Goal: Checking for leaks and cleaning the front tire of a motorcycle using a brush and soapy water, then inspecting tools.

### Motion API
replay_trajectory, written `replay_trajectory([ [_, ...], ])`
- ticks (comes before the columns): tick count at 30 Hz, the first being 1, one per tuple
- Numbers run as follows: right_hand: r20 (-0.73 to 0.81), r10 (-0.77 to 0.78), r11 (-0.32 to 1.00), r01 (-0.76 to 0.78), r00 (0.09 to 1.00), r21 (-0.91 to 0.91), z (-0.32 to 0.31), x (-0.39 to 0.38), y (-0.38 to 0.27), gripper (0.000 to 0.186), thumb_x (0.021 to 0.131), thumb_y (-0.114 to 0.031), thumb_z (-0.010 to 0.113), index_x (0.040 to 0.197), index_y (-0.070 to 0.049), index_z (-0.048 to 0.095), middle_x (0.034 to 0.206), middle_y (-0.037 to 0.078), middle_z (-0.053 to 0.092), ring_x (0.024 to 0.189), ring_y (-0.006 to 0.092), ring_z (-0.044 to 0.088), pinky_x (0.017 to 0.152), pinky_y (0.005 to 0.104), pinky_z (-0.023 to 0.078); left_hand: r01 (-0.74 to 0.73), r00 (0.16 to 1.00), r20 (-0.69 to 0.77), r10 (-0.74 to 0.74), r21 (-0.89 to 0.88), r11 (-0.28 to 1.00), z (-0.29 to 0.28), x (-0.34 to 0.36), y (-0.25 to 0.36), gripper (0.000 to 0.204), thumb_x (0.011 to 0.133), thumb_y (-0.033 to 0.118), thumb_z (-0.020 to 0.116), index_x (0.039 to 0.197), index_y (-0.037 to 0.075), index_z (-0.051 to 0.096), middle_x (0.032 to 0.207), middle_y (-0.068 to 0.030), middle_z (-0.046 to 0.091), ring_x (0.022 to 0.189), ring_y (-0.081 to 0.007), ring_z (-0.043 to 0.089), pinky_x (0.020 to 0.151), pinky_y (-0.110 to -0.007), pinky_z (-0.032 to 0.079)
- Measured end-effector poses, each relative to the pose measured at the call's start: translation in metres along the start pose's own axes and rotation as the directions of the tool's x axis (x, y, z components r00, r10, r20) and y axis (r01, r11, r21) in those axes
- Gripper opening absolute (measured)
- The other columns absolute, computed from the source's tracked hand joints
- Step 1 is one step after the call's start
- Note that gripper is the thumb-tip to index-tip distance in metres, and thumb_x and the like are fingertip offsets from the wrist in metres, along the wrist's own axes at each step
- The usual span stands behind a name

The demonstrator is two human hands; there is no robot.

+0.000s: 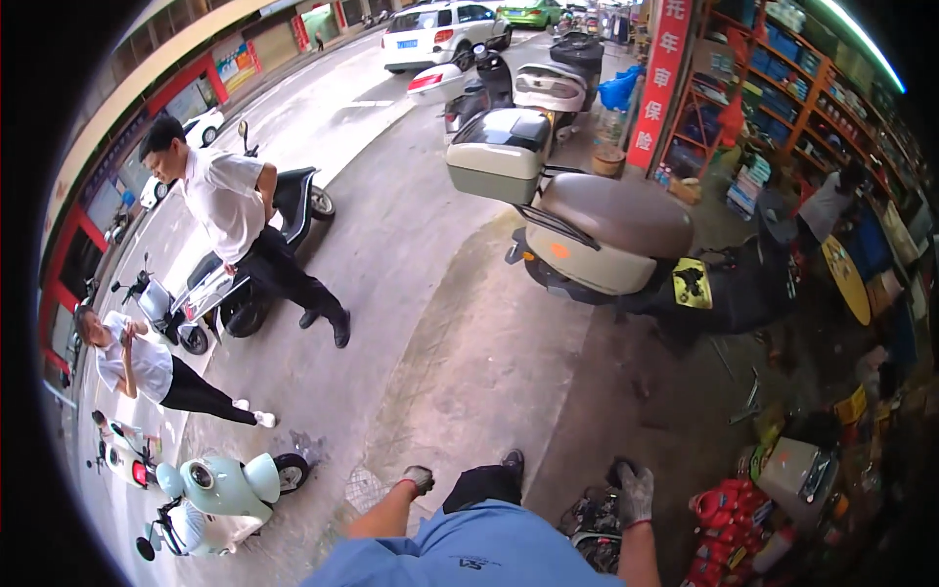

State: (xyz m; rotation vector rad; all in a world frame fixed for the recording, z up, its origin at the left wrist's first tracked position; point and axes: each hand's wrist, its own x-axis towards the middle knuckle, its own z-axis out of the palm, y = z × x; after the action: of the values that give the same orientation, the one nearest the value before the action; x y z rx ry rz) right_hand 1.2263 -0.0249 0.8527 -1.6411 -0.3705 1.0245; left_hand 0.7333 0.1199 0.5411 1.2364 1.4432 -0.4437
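Observation:
Grey work gloves cover both of my hands. My left hand (419, 479) hangs low beside my left shoe (513, 462), its fingers curled in, and nothing sticks out of it. On the other side, my right hand (638, 494) hangs with fingers stretched out and apart, with no held thing to be seen. Nearest to it is a dark mechanical part with metal pieces (591, 519), low by my right leg; my body partly hides it, and I cannot tell whether the hand touches it. My other dark shoe (620, 472) shows just beyond.
Ahead stands a beige scooter (606, 235) with a rear box (501, 147). Red containers (726, 523) and a grey box (797, 470) crowd the right. A mint scooter (220, 494) and two people in white shirts (220, 191) are at left. Shelves (812, 88) line the shop.

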Motion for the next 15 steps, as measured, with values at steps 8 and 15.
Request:
replay_trajectory([
  [8, 0.389, 0.245, 0.879, -0.373, 0.888, 0.298, 0.205, 0.163, -0.062, 0.028, 0.099, -0.019, 0.06, 0.121, -0.002, 0.059, 0.102, 0.011, 0.069, 0.088, 0.0226, 0.069, 0.08, 0.0361, 0.057, -0.267, 0.953, -0.125, 0.275, -0.772, 0.576, -0.096, 0.002, 0.292, 0.045, 0.103, 0.042, 0.051, 0.133, 0.009, 0.058, 0.113, -0.0093, 0.07, 0.091, -0.0179, 0.066, 0.079, -0.035, 0.055],
  [15, 0.387, 0.288, 0.95, -0.21, 0.876, -0.233, 0.37, 0.288, -0.049, 0.029, 0.094, -0.02, 0.058, 0.112, 0.002, 0.066, 0.104, 0.015, 0.072, 0.093, 0.0241, 0.069, 0.083, 0.0351, 0.054, -0.33, 0.92, -0.328, 0.213, -0.944, -0.03, -0.147, 0.023, 0.435, 0.055, 0.104, 0.048, 0.045, 0.128, 0.0, 0.06, 0.113, -0.0167, 0.069, 0.099, -0.0275, 0.067, 0.083, -0.041, 0.056],
])
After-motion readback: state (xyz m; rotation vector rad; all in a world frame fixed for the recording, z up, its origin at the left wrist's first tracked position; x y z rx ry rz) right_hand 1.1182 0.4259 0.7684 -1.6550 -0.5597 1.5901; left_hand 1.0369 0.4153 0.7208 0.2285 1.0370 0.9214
